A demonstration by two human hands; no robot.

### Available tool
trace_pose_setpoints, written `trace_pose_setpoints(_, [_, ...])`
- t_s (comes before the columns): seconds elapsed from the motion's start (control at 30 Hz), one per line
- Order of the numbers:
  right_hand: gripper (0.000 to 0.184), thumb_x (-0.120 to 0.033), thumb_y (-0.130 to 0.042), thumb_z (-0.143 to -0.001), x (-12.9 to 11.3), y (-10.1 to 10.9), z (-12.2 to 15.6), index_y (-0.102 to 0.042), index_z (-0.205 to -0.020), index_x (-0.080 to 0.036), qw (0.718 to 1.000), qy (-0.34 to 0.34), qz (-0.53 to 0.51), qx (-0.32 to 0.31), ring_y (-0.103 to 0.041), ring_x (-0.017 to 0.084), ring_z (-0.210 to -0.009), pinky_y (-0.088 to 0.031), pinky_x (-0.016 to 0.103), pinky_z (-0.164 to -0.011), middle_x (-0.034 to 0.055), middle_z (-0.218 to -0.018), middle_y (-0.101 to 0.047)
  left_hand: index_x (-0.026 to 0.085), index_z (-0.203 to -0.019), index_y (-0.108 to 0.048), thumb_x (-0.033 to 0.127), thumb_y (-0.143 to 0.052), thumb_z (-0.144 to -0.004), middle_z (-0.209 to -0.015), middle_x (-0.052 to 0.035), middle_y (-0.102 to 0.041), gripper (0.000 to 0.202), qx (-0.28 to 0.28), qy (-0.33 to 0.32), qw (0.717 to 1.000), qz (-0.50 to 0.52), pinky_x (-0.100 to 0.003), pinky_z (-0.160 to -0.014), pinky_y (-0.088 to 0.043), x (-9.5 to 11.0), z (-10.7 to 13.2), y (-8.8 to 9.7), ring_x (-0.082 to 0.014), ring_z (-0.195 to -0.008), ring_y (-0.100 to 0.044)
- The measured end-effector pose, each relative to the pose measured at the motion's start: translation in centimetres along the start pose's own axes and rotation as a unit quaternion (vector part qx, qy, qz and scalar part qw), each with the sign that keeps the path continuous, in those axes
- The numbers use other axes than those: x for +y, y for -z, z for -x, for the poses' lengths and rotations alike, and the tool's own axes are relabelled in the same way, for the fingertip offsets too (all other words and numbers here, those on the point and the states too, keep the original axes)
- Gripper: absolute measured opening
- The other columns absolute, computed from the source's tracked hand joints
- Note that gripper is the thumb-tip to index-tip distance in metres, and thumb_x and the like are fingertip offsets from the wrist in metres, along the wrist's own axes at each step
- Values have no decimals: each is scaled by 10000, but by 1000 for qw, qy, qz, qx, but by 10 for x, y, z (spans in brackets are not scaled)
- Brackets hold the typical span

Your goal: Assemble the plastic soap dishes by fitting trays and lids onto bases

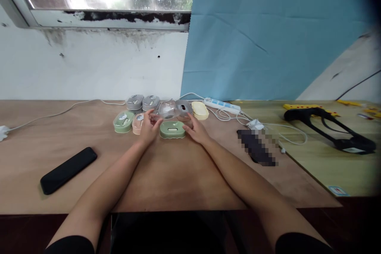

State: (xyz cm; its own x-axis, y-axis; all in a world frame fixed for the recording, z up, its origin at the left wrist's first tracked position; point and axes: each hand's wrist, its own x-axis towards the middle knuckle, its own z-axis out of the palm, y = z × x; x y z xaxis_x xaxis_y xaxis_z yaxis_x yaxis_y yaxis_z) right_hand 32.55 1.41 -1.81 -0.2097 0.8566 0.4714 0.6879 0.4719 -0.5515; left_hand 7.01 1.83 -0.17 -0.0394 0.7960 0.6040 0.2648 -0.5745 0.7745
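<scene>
White wall (119,63), blue sheet (238,47) hung at right; brown-topped table (178,178) below. Left hand (148,129) and right hand (196,129) flank a light-green rounded box with a pale oval slot (172,130); it sits on the table between them. Fingers of both hands parted from the thumbs, near clear plastic; cannot tell whether either has hold of it. Right thumb beside the green box's end. Just beyond: clear moulded plastic piece (166,109), grey rounded piece with a dark slot (183,108), stack of pale-yellow rounded plates (200,110). By the left hand, a pink lidded box (137,124), partly hidden; then a second green box (123,122), two grey lidded boxes (135,102) behind. Farther out: black phone (69,170) left, white-and-blue power strip (222,105) right.
</scene>
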Motion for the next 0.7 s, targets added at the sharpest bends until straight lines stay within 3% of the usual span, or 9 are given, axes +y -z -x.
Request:
trace_pose_setpoints(0.1, [770, -551, -483, -891, -5, 1, 1, -168, -1518, -235, 1000, 7, -8, 29, -641, 179, -697, -534, 375, -783, 101, -1394, -529, 203, -1293, -309, 377, -616, -859, -1012, -70, -619, 559, 18, -5, 999, 45, -289, -748, -502, 3, 14, -4, -159, -847, -627])
trace_pose_setpoints(0.17, [783, -524, -494, -892, -11, 2, 4, -121, -1526, -254, 999, 20, -2, 45, -603, 150, -607, -537, 357, -736, 91, -1390, -535, 201, -1289, -313, 388, -592, -878, -961, -60, -629, 531, 22, -9, 998, 63, -286, -733, -506, 4, 17, -7, -157, -827, -633])
trace_pose_setpoints(0.4, [825, -441, -620, -831, -19, 3, 8, -192, -1518, -283, 995, 63, 58, 47, -614, 158, -644, -537, 337, -756, 65, -1268, -635, 184, -1352, -408, 452, -531, -902, -876, -47, -644, 538, -10, 2, 1000, 2, -290, -685, -498, -6, 18, -10, -152, -726, -609])
trace_pose_setpoints(0.53, [720, -456, -643, -822, -11, 2, 5, -373, -1459, -254, 991, 57, 92, 75, -632, 187, -687, -520, 322, -757, 41, -934, -737, 177, -1367, -455, 500, -526, -894, -794, -21, -617, 578, -21, -2, 998, -65, -299, -667, -484, -8, 18, -8, -149, -659, -571])
trace_pose_setpoints(0.63, [704, -501, -658, -802, -8, 1, 4, -453, -1415, -225, 991, 45, 98, 77, -637, 188, -684, -512, 306, -736, 38, -837, -730, 158, -1409, -418, 543, -497, -894, -851, -51, -626, 648, -42, -21, 991, -127, -342, -729, -491, -6, 17, -4, -183, -732, -592])
trace_pose_setpoints(0.7, [712, -537, -660, -788, -7, 0, 5, -486, -1393, -207, 993, 45, 85, 68, -639, 187, -678, -512, 305, -725, 46, -834, -732, 142, -1455, -338, 570, -485, -886, -990, -103, -637, 727, -66, -57, 984, -156, -400, -837, -481, -4, 16, -1, -237, -888, -609])
